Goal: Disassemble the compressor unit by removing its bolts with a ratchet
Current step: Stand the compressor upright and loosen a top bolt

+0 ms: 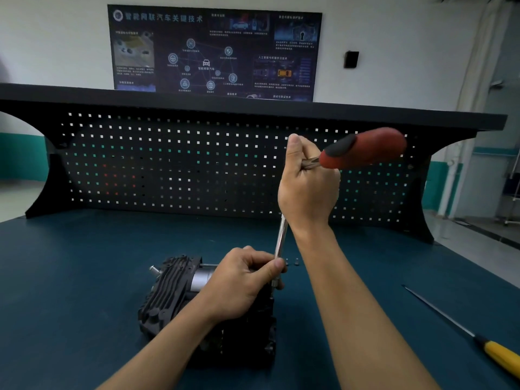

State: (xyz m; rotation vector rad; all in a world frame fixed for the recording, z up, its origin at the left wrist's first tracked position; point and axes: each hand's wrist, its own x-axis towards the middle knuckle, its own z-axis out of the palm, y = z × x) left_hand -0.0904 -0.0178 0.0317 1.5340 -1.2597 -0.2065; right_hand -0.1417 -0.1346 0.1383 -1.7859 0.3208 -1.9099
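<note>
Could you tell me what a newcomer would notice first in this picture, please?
The red-handled ratchet stands out, held high mid-frame in the right hand, its extension bar running down to the left hand, which pinches it over the dark compressor on the blue table. A yellow-handled screwdriver lies at the right.

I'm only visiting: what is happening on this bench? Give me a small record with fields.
Workpiece: dark finned compressor unit on the bench
Tool: ratchet with red handle, long extension bar pointing down to the unit
Right hand: grips the ratchet near its head
Left hand: pinches the bar's lower end
Nearby: yellow-handled screwdriver, lying right
</note>
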